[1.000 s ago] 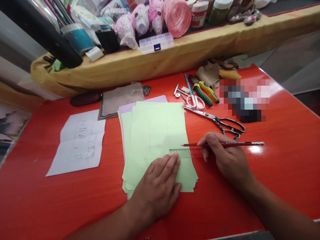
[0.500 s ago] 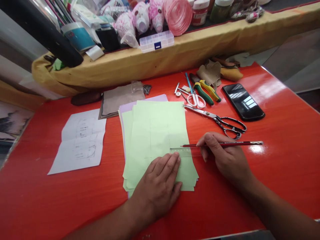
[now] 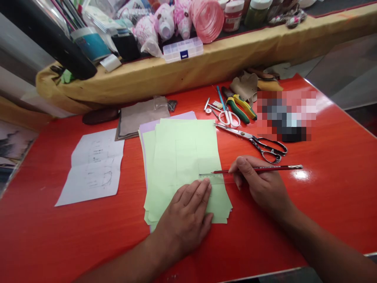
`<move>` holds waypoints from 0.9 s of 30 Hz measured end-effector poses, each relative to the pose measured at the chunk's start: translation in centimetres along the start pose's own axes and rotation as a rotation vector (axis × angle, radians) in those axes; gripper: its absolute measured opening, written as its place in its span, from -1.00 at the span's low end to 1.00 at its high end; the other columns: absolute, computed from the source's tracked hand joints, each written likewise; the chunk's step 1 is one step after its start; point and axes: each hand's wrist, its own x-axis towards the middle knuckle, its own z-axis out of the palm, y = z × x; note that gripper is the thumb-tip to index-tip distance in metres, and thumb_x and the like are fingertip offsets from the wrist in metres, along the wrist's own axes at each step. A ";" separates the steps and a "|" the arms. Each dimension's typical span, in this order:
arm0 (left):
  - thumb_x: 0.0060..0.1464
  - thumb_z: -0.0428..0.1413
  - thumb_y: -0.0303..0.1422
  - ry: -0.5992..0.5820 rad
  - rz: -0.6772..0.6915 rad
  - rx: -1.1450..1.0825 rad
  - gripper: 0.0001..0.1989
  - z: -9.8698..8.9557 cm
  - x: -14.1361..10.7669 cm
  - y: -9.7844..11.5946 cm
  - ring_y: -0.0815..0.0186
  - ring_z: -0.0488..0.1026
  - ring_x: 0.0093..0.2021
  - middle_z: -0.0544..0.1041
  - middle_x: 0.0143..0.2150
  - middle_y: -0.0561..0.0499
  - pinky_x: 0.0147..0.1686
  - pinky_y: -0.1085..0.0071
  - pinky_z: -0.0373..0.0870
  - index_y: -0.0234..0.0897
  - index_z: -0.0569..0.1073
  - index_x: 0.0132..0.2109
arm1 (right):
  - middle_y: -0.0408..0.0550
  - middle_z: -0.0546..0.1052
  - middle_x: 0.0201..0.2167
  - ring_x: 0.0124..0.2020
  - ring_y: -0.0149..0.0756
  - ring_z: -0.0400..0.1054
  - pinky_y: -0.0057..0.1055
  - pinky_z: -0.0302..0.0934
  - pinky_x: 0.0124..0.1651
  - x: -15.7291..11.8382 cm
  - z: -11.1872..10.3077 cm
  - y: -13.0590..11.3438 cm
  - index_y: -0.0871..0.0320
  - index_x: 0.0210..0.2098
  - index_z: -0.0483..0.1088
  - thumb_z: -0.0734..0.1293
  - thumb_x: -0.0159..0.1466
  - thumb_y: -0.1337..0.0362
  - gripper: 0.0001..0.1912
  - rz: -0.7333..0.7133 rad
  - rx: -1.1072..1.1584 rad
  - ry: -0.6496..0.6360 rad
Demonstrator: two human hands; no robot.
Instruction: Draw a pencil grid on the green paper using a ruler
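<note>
My left hand (image 3: 188, 216) lies flat on a stack of light green paper (image 3: 188, 133), its fingertips on the lower edge of a clear ruler (image 3: 216, 179). Between the fingers of my right hand (image 3: 259, 184) is a red pencil (image 3: 277, 168), its tip at the ruler's upper edge. Thin pencil lines show on the top sheet. Large scissors (image 3: 253, 138) lie open at the paper's upper right corner. Left of the stack rests a creased white sheet (image 3: 94, 169) with drawings.
White-handled scissors (image 3: 229, 118), green-yellow pliers (image 3: 241, 108) and a pixelated dark object (image 3: 285, 118) sit at the back right. Grey-brown sheets (image 3: 141, 116) and a dark case (image 3: 100, 116) lie behind. A cloth-edged shelf (image 3: 182, 78) holds jars and a clear plastic box (image 3: 183, 50).
The whole view has shifted slightly. The pencil tip has moved a little left relative to the ruler; my left hand stays in place on the paper. The dark object at right is now pixelated.
</note>
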 end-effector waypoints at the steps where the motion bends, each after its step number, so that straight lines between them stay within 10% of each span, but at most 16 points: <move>1: 0.49 -0.09 -0.31 -0.002 0.000 0.000 -0.48 0.0 0.0 0.0 0.02 0.33 0.38 0.37 0.48 -0.22 0.33 0.09 0.28 -0.55 0.31 0.43 | -0.19 0.41 -0.64 -0.58 -0.36 0.29 -0.39 0.21 -0.46 0.0 0.0 0.0 0.09 -0.40 0.52 0.29 0.51 -0.14 -0.48 -0.001 0.005 -0.002; 27: 0.47 -0.04 -0.30 -0.030 -0.017 -0.030 -0.41 0.3 -0.3 0.1 0.01 0.29 0.43 0.33 0.50 -0.26 0.38 0.07 0.26 -0.52 0.21 0.50 | -0.18 0.43 -0.64 -0.60 -0.33 0.30 -0.37 0.22 -0.49 0.0 0.1 -0.1 0.07 -0.42 0.51 0.30 0.47 -0.22 -0.45 0.004 -0.031 -0.005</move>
